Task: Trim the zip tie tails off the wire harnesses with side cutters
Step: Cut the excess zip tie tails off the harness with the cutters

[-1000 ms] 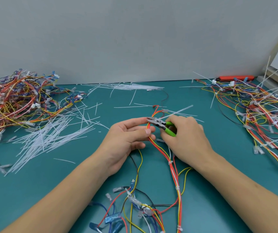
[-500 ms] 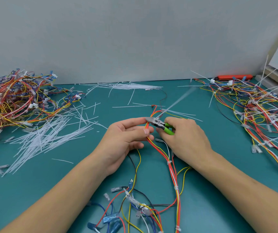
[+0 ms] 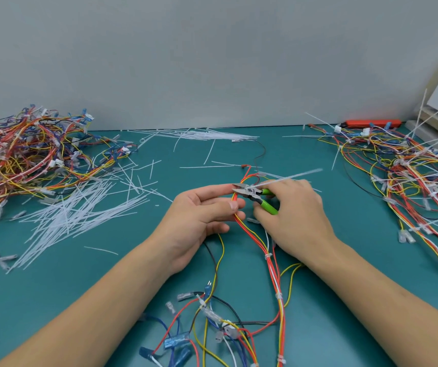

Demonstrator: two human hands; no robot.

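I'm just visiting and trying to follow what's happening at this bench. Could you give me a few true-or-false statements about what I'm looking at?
1. The right hand holds cutters with green handles. True.
2. The left hand holds a pair of scissors. False: it pinches the red and yellow wires of the harness being worked on.
3. A heap of cut white tie tails lies on the table to the left of the hands. True.
4. The table is bright red. False: it is teal green.
5. Piles of wire bundles lie on both the left and right sides. True.
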